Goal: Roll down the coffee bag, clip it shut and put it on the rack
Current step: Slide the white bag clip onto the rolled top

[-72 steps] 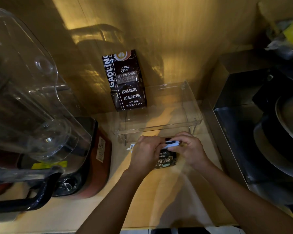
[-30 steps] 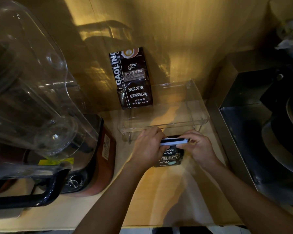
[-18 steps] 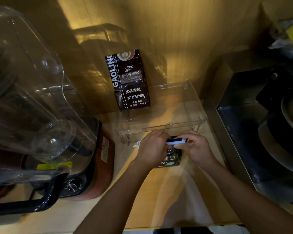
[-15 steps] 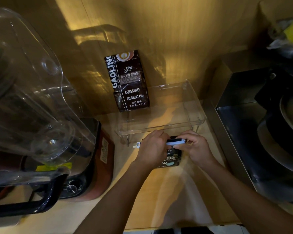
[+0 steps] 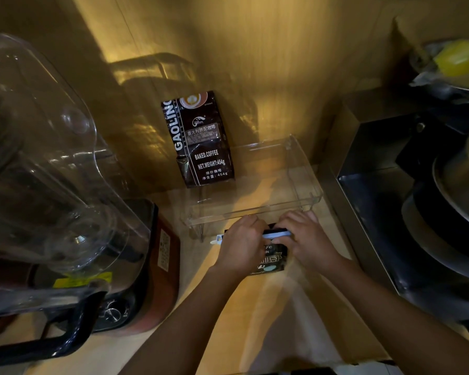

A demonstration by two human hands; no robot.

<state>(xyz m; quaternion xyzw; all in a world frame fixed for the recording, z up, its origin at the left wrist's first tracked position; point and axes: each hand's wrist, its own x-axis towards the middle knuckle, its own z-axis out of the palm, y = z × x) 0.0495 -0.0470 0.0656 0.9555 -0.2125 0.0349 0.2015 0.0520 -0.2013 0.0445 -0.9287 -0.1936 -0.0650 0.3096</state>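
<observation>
— Where is the coffee bag (image 5: pixel 271 259)?

— On the wooden counter (image 5: pixel 290 315), just in front of the near edge of the clear rack (image 5: pixel 303 169), between the two hands. Only its dark front with pale lettering shows; the top and both sides are hidden.

— And the clip (image 5: pixel 278 234)?

— A pale blue bar lying across the bag's top. Its middle shows between the hands, and a whitish tip pokes out to the left of the left hand. Whether it is snapped closed is hard to make out.

— What are the hands doing?

— The left hand (image 5: pixel 243 246) is curled over the bag's left side and the clip, grasping both. The right hand (image 5: pixel 305 239) pinches the clip's right end, its fingers folded over the bag's top edge.

— Anything on the rack?

— A second, taller coffee bag (image 5: pixel 202 139) stands at its far left, leaning on the wall. The light is dim and yellow.

— Around that?

— A blender (image 5: pixel 65 185) fills the left, its jug cut off by the frame. On the right sits a dark metal appliance (image 5: pixel 417 212), also partly out of view.
</observation>
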